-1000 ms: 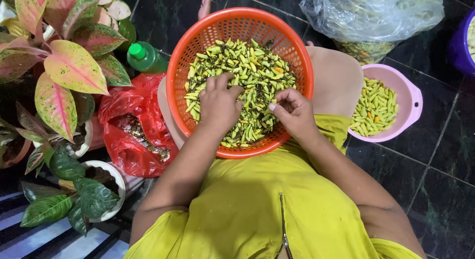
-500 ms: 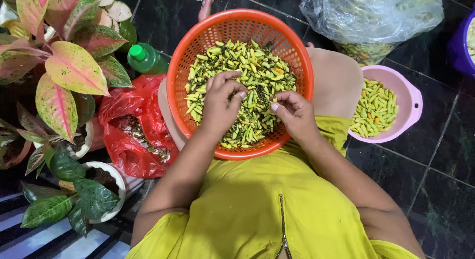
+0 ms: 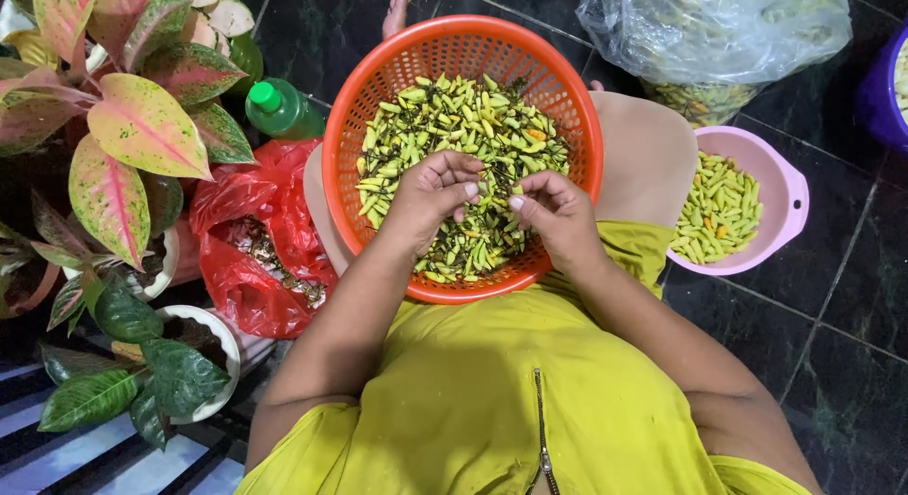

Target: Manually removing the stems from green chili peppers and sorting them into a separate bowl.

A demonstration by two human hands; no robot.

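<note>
Seen from above, left to right: potted plants [image 3: 113, 145] with glossy pink-and-green leaves stand on dark polished floor tiles [image 3: 851, 296]. Beside them lies a crumpled red plastic bag [image 3: 251, 240] and a green plastic bottle [image 3: 284, 109] with a green cap. A round orange plastic colander [image 3: 378, 88] with a perforated wall rests on the seated person's lap, filled with small, smooth green-yellow chilies [image 3: 454, 126] mixed with dark stems. The left hand [image 3: 430, 197] and right hand [image 3: 558, 211] meet over the pile, fingertips curled together; both seem to pinch one chili, though it is too small to be sure. Right of the knee sits a pink plastic bowl [image 3: 785, 188] of cleaner chilies, and behind it a clear, wrinkled plastic bag [image 3: 719, 32].
</note>
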